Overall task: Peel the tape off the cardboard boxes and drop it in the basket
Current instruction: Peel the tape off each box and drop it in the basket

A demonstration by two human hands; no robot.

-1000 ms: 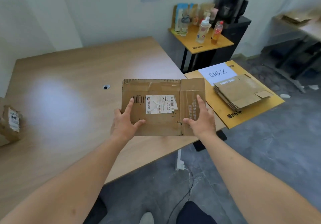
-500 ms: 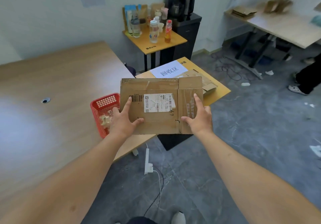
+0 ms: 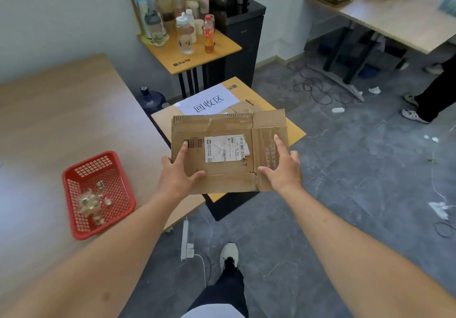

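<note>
Both hands are on the flattened box (image 3: pixel 229 150), held out level at the centre of the frame. The left hand (image 3: pixel 178 175) has its grip on the near left edge, thumb on top along the lower panel, index finger stretched flat up by the barcode. The right hand (image 3: pixel 281 169) takes the near right side, fingers spread flat on the printed flap, thumb pointing inward. How the fingers lie underneath, I can't tell.

The box hangs above the small yellow counter (image 3: pixel 294 134) in mid-frame, the one with the white sign (image 3: pixel 208 100) and more flat cardboard lying beneath. The label (image 3: pixel 225 148) remains stuck on the top face, and a strip of tape (image 3: pixel 212 118) seems to run along the far edge, though that's hard to read.

Lower left, the red basket (image 3: pixel 97 194) sits on the big wooden counter (image 3: pixel 61 120), crumpled tape scraps (image 3: pixel 88 204) already inside.

My read: this box looks done with and is heading for the pile on the yellow counter. Next move calls for lowering it flat onto that stack and letting both hands go, then reaching for a fresh box. If that far-edge strip really is tape, it wants peeling first, with the basket well off to the left.
</note>
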